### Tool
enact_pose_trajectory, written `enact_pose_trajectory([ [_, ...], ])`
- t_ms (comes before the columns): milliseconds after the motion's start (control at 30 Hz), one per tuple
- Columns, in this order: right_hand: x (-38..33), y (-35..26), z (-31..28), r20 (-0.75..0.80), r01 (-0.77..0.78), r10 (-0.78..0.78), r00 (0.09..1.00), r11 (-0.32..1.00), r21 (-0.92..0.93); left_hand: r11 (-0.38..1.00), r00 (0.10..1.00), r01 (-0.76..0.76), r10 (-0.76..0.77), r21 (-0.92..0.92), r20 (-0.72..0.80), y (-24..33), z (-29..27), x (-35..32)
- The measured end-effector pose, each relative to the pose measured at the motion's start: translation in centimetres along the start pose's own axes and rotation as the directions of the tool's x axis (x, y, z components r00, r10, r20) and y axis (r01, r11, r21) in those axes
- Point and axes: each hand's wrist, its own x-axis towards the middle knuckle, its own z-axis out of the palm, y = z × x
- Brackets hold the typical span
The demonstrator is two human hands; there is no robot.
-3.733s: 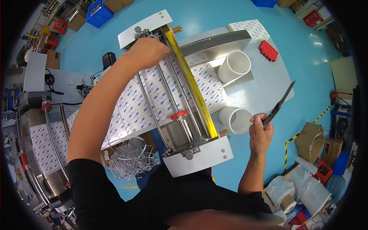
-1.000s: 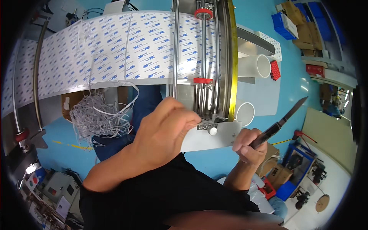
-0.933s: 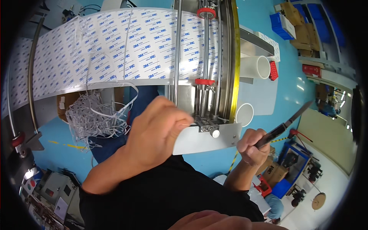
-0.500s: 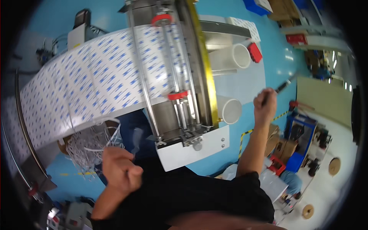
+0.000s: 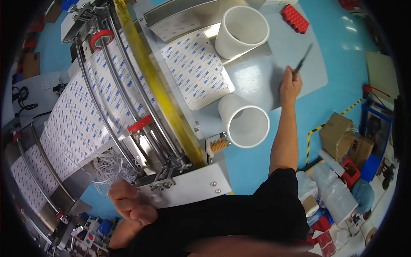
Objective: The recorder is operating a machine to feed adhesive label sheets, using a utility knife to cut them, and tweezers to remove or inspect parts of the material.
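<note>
My right hand [image 5: 291, 87] is closed around a slim black-handled knife [image 5: 301, 62], its thin end pointing away from me, over the right side of a grey table. My left hand [image 5: 130, 202] is curled into a fist beside the white end plate [image 5: 190, 188] of a roller machine; whatever it holds, if anything, is hidden. A wide white sheet with blue print [image 5: 81, 107] runs under the machine's metal rods. Past the yellow bar [image 5: 156, 85], a stack of cut printed sheets [image 5: 197, 68] lies between the machine and two white tubes [image 5: 249, 126].
Tangled white strips [image 5: 113, 169] hang below the sheet near my left hand. A red block [image 5: 294, 19] lies at the table's far right. Cardboard boxes [image 5: 338, 128] and plastic-wrapped rolls [image 5: 336, 192] stand on the floor to the right. Red collars [image 5: 102, 39] sit on the rods.
My view has swung, so the machine appears further left and the cut sheets come into sight. My right hand still holds the knife, now pointing more steeply away. The clear strip near my left hand no longer shows.
</note>
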Motion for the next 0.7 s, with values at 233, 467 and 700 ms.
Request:
enact_pose_trajectory([
  [233, 0.2, 1.8, -0.4, -0.149, 0.234, -0.278, 0.949, 0.937, -0.259, 0.990, 0.997, -0.007, -0.003, 0.144, 0.073, 0.5, 0.3, 0.4],
  [467, -0.2, 0.9, 0.3, -0.133, 0.202, -0.224, 0.966, 0.966, -0.158, 0.961, 0.998, 0.017, -0.032, 0.274, 0.050, 1.6, 1.3, 0.4],
  [700, -0.6, 1.3, -0.2, -0.123, 0.162, -0.182, 0.975, 0.974, -0.161, 0.954, 0.994, 0.034, -0.064, 0.297, 0.092, 2.1, 1.3, 0.9],
])
